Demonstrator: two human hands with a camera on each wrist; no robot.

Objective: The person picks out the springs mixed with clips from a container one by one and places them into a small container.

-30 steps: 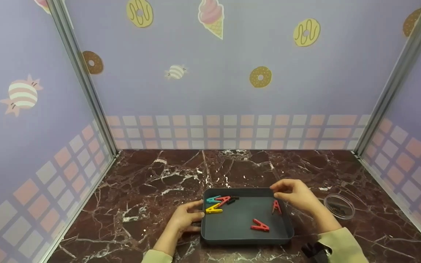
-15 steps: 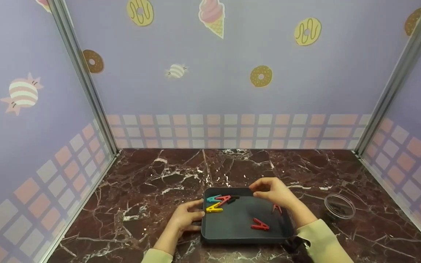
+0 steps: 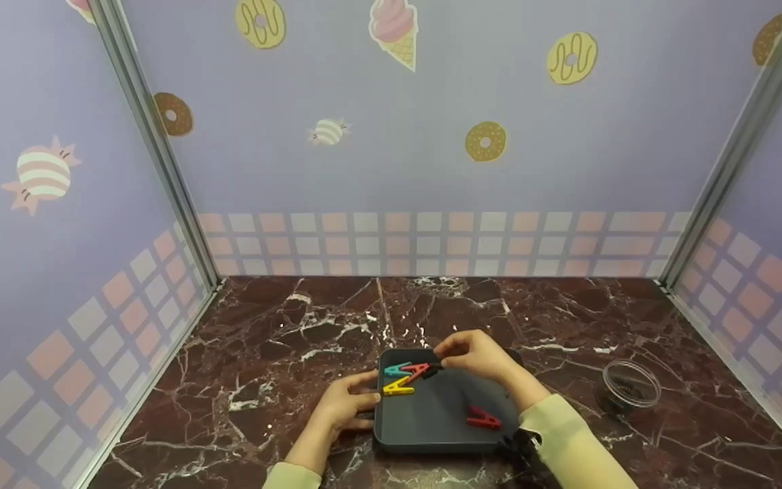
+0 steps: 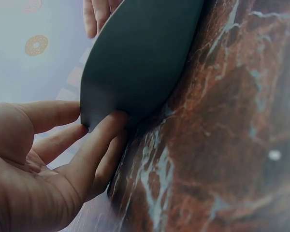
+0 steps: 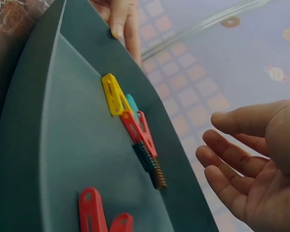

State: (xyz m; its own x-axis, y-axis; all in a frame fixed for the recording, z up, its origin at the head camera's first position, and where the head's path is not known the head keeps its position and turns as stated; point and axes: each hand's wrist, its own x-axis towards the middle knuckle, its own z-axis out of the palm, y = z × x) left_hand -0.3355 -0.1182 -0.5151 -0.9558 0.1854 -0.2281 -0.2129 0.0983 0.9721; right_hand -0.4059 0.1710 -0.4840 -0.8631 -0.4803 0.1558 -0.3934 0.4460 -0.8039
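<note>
My left hand [image 3: 343,405] holds the dark grey tray [image 3: 459,446] at its left wall; in the right wrist view the thumb lies over the rim. My right hand [image 3: 476,353] hovers over the tray's back edge, its fingers loosely bent and nothing between them in the right wrist view. Just below it, small dark ribbed pieces [image 5: 144,157] lie beside a red clothespin [image 5: 135,128]. A yellow clothespin [image 3: 398,387] and a blue clothespin [image 3: 396,370] lie close by, at the tray's left. Nearer the front is another red clothespin [image 3: 482,418].
To the right of the tray, a round clear plastic container [image 3: 628,386] with dark contents stands on the dark red marbled tabletop [image 3: 282,312]. Patterned panels [image 3: 432,170] enclose the back and sides. My right forearm covers the tray's right part.
My right hand has moved left, from the tray's back right corner to above the dark ribbed pieces. The right-side red clothespin is now hidden by the arm. My left hand stays put.
</note>
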